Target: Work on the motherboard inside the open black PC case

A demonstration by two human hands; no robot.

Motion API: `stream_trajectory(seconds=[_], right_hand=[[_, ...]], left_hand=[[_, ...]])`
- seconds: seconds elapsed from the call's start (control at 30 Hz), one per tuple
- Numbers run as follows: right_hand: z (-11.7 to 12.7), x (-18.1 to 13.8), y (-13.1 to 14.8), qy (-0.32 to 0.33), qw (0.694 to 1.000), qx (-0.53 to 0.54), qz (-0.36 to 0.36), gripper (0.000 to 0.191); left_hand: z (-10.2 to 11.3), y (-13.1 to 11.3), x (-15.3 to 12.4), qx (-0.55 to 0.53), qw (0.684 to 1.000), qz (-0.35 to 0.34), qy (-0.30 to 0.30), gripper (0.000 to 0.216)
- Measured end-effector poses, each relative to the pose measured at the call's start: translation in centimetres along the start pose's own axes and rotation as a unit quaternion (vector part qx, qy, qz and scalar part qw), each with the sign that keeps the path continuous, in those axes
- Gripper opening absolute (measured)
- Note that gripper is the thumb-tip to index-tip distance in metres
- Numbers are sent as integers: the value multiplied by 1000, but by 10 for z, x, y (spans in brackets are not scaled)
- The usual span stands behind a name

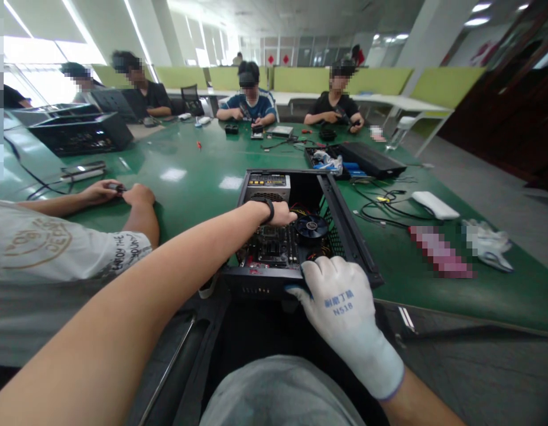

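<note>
An open computer case [265, 273] lies in front of me at the table edge. Inside it are a power supply [267, 188], a motherboard [274, 245] and a round black cooling fan [312, 226]. My left hand [281, 213], bare with a black wristband, reaches over the motherboard just left of the fan, beside some thin coloured wires. Its fingers look closed, and whatever they hold is hidden. In a white work glove, my right hand [336, 290] grips the near edge of the case, the thumb in front and the fingers over the rim.
A person's hands [123, 192] hold a small part to my left. Black cables [380, 204], a white box [434, 205] and a white glove [489, 242] lie right. Behind the case is a black tray [366, 160]; another case [78, 133] stands far left. Several people sit around the green table [189, 160].
</note>
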State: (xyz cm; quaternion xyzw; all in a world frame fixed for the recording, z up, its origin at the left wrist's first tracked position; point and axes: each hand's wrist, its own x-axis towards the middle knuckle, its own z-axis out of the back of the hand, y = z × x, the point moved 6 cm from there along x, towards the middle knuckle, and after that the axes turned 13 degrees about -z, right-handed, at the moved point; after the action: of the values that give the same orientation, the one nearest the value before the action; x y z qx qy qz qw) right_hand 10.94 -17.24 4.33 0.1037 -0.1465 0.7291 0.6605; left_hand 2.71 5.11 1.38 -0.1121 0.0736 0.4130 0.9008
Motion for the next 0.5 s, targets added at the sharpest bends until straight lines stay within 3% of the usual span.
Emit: stream_trajectory(seconds=[0.2,0.37,0.5], right_hand=[[-14,45,-11,2,1000,-12,-3,35],[-35,118,-18,5,1000,-18,-7,44],[-54,183,-20,11,999,-21,-22,47]], left_hand=[[55,6,-16,-49,989,9,-142,58],[89,27,-28,-88,958,31,-273,46],[101,37,-35,-118,936,29,-331,41]])
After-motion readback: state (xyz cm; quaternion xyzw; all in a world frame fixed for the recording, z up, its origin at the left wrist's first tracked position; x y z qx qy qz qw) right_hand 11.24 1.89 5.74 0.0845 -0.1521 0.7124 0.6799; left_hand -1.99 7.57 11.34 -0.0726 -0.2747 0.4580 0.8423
